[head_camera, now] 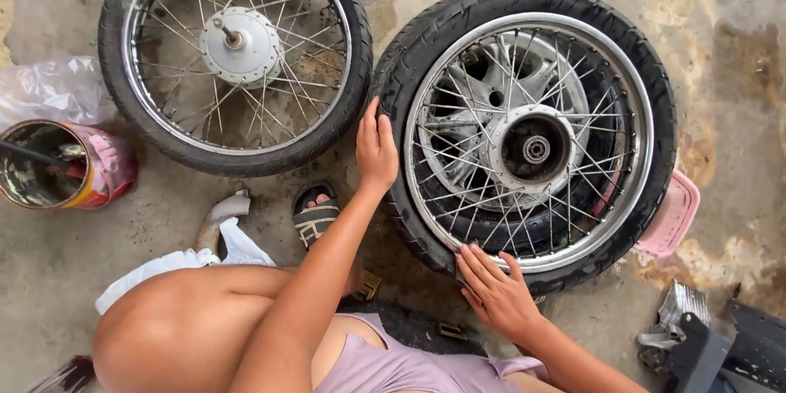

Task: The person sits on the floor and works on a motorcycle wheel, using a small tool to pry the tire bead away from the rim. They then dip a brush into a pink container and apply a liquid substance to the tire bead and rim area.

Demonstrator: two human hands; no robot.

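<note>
The left hand (376, 147) lies flat with fingers together on the tyre (409, 65) of the spoked wheel (536, 143) on the concrete floor (737, 49). The right hand (491, 286) presses spread fingers on the tyre's near edge, gripping nothing. A second wheel (233, 53) lies just beside it. Farther left, an open tin can (70, 165) holds dark liquid and a stick, beside a crumpled plastic bag (53, 90).

two spoked wheels (235, 57), one tin can (61, 165)
</note>
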